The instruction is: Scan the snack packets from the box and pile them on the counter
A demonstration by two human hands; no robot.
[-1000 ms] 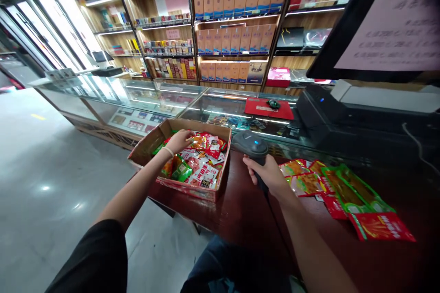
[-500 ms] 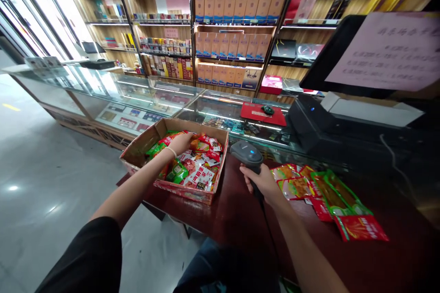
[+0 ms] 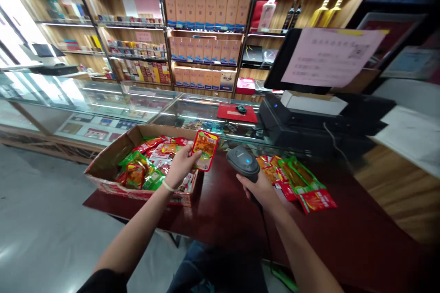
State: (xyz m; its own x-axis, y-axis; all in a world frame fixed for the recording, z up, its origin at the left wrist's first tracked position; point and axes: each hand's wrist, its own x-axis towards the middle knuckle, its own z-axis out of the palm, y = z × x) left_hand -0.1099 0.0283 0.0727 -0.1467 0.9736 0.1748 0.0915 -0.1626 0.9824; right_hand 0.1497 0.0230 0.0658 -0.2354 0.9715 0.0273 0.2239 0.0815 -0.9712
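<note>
Shop shelves (image 3: 202, 32) are seen behind a polished dark-red table (image 3: 223, 213); one packet (image 3: 205, 149) has been lifted from the box (image 3: 103, 167).
Half a second earlier the left hand (image 3: 180, 165) lay inside the box; now its fingers are pinched on one flat, glossy red-and-yellow packet, held above the box's right rim, just left of the scanner (image 3: 242, 162). The one rounded black scanner is gripped, as before, in the closed right hand (image 3: 259, 187) at centre. One open brown cardboard box is counted; the shiny loose packets (image 3: 295, 181) right of centre overlap too much for counting.
</note>
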